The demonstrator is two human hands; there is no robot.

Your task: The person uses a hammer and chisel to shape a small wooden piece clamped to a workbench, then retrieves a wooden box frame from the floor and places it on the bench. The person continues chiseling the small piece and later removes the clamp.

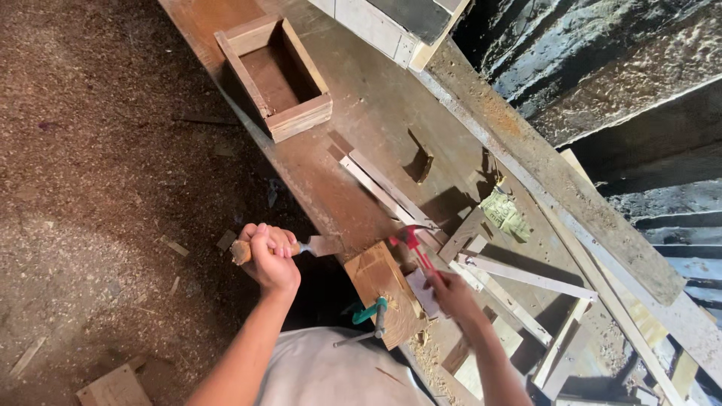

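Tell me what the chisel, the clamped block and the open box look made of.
Chisel: pale wooden handle, flat grey blade, apparently metal. Clamped block: bare, unfinished wood with visible grain. Open box: rough sawn wooden boards, reddish-brown inside, seemingly unpainted.

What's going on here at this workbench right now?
A person stands at a dusty wooden workbench. Their left hand grips a wooden-handled chisel, its blade pointing at a clamped wooden block. Their right hand holds a red-handled hammer. An open wooden box sits farther along the bench.
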